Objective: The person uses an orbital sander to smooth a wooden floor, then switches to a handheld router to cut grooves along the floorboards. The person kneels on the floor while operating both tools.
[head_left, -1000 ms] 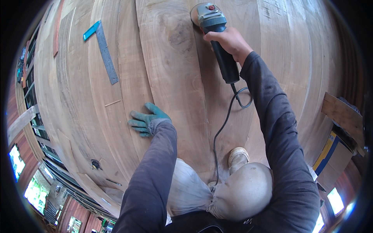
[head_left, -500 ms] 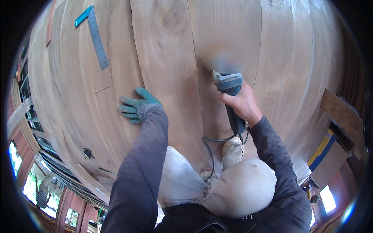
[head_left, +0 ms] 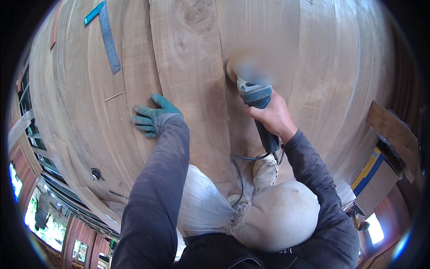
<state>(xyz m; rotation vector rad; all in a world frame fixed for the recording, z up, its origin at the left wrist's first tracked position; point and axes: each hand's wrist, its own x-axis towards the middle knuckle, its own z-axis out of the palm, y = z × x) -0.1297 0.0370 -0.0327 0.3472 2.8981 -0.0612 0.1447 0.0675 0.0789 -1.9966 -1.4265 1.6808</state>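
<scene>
The bare right hand wraps round the grinder, a smooth black cylinder behind a blurred head, right of centre over grained wooden boards. The left hand, in a dusty green glove, lies fingers spread, nearer than the flat metal square at far left.

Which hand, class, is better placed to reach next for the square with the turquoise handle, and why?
Most likely the left hand: it rests spread on the boards, holding nothing, and lies nearer the square. The right hand grips the power tool.
</scene>
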